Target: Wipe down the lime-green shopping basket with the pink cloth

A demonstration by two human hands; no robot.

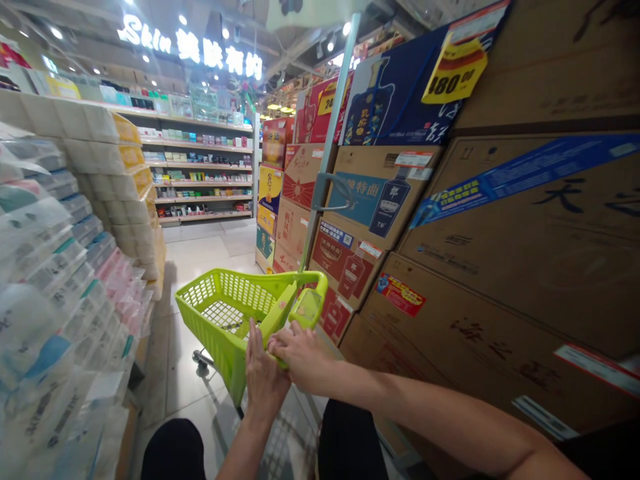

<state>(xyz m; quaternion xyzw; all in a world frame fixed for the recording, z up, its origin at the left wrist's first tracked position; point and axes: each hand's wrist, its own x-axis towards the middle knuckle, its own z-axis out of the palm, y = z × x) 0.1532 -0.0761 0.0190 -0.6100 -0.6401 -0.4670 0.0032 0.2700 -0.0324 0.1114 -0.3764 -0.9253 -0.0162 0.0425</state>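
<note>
A lime-green shopping cart [220,353] with a slotted basket stands in front of me, its basket turned towards the left aisle. My right hand [303,353] lies over the near part of the cart's handle with its fingers curled round it. Close beside it, my left hand [264,377] rests against the handle's near-left end, fingers stretched upwards along the basket's edge. The left thumb and palm are partly hidden. Nothing but the cart is seen at either hand. The basket floor [227,313] shows its white-looking grid.
Stacked cartons [480,267] form a wall close on the right, with a metal pole [327,160] before them. Plastic-wrapped packs [55,320] are piled on the left. Tiled floor [197,250] runs to shelves of small goods [200,153] at the back.
</note>
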